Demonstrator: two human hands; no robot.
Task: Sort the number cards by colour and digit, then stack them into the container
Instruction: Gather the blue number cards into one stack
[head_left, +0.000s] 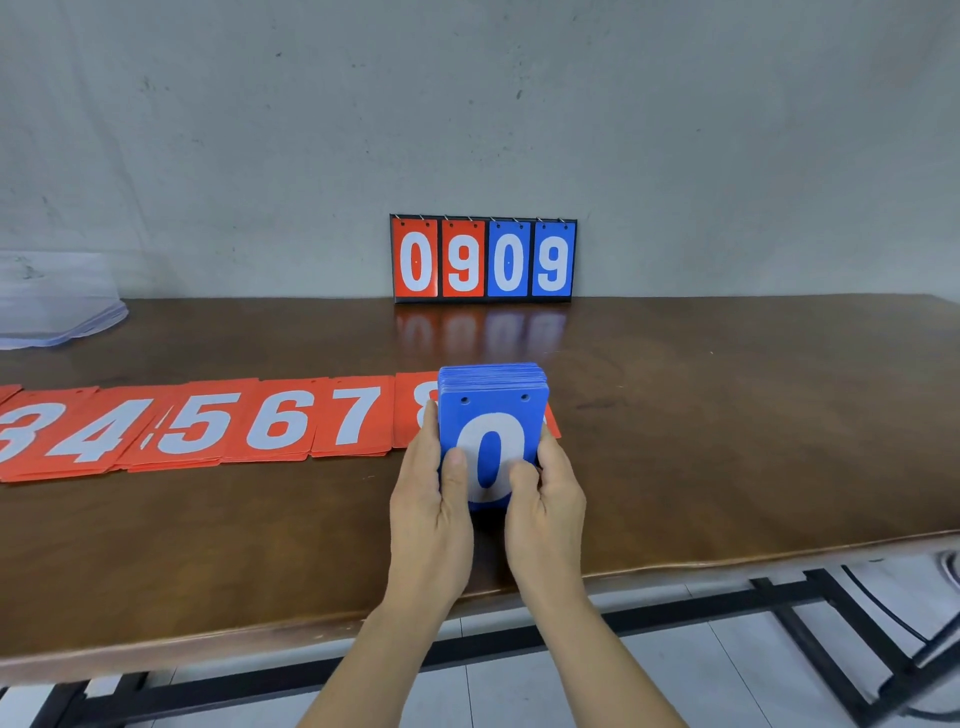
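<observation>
- Centre of the frame, just below the middle: both hands hold a stack of blue cards (493, 400) upright above the table (727, 415), with its face turned toward the camera.
- The front card shows a white 0 and has two punched holes near its top edge. The edges of the cards behind it are visible along the top of the stack.
- Left hand (431, 499): the thumb lies flat on the lower left of the front card and the fingers curl round the stack's left edge, so it is gripping the stack.
- Right hand (545, 493): the thumb presses the lower right of the front card and the fingers wrap behind the right edge, so it is gripping the same stack.
- Left half of the frame at mid height: a row of red cards (275, 421) lies flat on the table in small overlapping piles reading 3, 4, 5, 6 and 7.
- A red 8 pile (413, 410) ends the row. It is mostly hidden behind the left hand and the blue stack, and a red corner shows just right of the stack.
- At the far left edge, another red pile is cut off by the frame and its digit cannot be read.
- Upper centre: a flip scoreboard (483, 258) stands at the back of the table against the grey wall (727, 130). It shows a red 0, a red 9, a blue 0 and a blue 9.
- Upper left: a clear plastic item (52, 312) sits on the table, and I cannot tell what it is.
</observation>
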